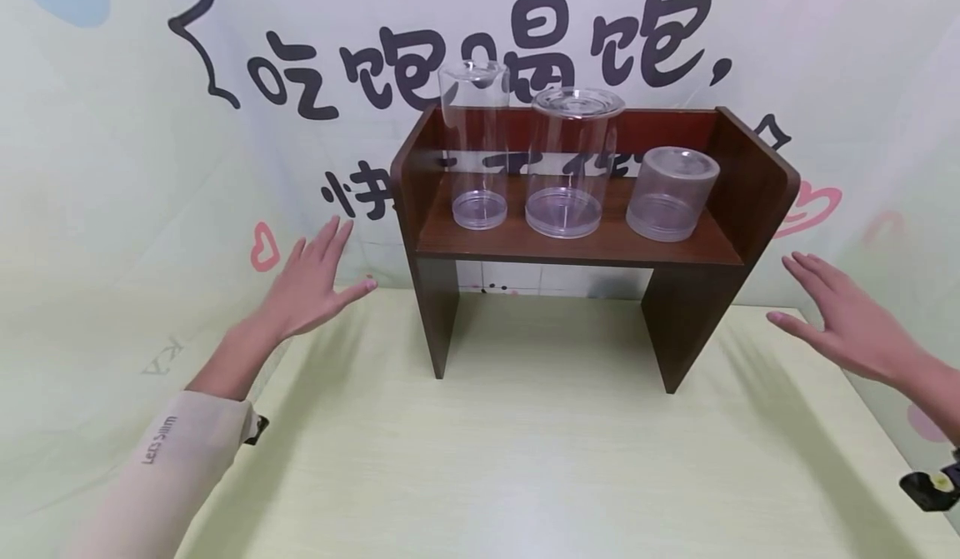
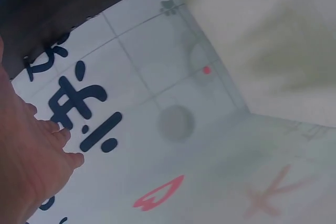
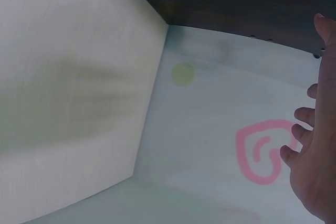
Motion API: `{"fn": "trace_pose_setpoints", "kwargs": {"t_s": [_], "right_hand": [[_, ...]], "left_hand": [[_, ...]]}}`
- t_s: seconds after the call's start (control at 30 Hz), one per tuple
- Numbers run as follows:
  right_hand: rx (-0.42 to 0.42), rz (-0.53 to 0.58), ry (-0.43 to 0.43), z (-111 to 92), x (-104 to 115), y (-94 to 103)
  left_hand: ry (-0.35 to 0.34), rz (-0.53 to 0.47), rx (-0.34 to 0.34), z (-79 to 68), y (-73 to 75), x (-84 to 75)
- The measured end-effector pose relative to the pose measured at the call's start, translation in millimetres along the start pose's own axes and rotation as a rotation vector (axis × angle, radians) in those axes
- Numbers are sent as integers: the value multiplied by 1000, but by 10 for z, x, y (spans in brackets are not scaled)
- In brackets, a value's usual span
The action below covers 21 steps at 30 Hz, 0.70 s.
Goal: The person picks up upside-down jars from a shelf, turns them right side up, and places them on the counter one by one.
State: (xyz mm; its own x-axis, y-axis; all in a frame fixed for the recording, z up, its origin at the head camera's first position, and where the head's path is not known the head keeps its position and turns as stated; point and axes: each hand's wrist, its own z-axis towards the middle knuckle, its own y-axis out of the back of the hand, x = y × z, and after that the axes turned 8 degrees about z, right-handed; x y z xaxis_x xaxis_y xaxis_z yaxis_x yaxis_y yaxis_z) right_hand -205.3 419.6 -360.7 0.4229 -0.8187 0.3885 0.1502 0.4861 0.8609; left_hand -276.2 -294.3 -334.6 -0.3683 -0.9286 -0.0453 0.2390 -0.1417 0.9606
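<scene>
Tabletop shelf [image 1: 517,247], dark brown, wood-look: upright on the pale table [image 1: 525,459]; open front facing the head camera, long axis left to right.

Tall narrow clear jar [image 1: 476,142]: on the shelf, toward its left end. Long axis vertical; lid-like band at the bottom, closed end up, hence apparently inverted.

Wide clear jar [image 1: 573,163]: on the shelf, about its middle. Long axis vertical; ringed base upward, apparently inverted likewise.

Short clear jar [image 1: 672,194]: on the shelf, toward its right end. Squat, no marked long axis; flat closed end up, slant in view perhaps from the lens alone.

Left hand [image 1: 307,292]: left of the shelf, apart from it. Fingers extended, thumb spread toward the shelf; nothing held.

Right hand [image 1: 858,321]: right of the shelf, apart from it. Fingers extended, thumb likewise spread toward the shelf; nothing held.

Step, by judgement: poised on both sides of the shelf, no handling under way; start or pause, cannot tell which. Called for in any move on a jar, by judgement: reach inward past the shelf's front, then broad grasp round smooth wall, clear of neighbours.

Backdrop [image 1: 150,209], with dark Chinese lettering [image 1: 317,113]: behind the shelf.
</scene>
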Motion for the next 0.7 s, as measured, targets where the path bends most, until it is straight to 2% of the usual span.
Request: {"fn": "trace_pose_setpoints", "kwargs": {"t_s": [0.33,0.7], "right_hand": [[-91,72,57,65,167,290],[-227,117,76,199,495,589]], "left_hand": [[-44,-53,-61,188,423,-258],[-127,-91,-168,391,743,-487]]}}
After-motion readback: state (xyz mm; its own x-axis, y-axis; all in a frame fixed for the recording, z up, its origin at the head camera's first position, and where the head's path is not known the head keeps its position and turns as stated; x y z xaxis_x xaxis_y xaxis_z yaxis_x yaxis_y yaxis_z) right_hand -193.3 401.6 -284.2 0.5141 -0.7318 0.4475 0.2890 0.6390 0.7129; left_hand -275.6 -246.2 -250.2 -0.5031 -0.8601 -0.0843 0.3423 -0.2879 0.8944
